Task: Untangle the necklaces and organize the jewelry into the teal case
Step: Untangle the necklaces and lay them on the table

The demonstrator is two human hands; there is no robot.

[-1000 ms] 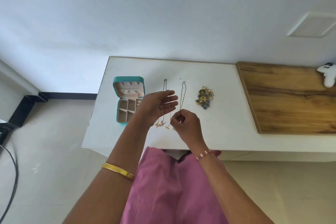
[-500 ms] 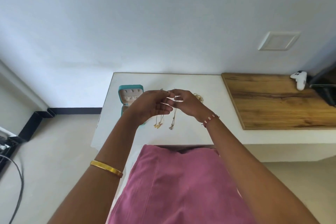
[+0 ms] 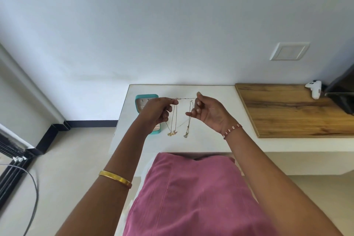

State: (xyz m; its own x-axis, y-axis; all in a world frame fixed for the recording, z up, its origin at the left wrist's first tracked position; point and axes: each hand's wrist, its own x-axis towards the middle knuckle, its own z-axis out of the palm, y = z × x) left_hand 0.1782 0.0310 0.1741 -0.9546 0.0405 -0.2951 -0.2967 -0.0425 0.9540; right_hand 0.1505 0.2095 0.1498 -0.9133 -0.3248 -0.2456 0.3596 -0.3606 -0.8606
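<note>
the necklaces (image 3: pixel 177 119) were held in the air above the white desk (image 3: pixel 210 94), and none had been placed in the teal case (image 3: pixel 146 97). the left hand (image 3: pixel 157 112) pinched one end of a thin chain near its clasp between thumb and fingers (image 3: pixel 175 102). the right hand (image 3: pixel 208 113) held the other end between thumb and forefinger, its remaining fingers loosely spread. a short run of chain (image 3: pixel 186 98) was stretched level between the two hands. two groups of strands hung down from it, one below each hand, with small pendants (image 3: pixel 171 133) at the bottom near the desk surface. the groups hung apart, which suggested that separation was partly done; whether the strands were fully free of one another could not be told at this resolution. the teal case stood open on the desk behind the left hand, mostly hidden by it. untangling was judged incomplete, and all storing of jewelry remained to be done.
</note>
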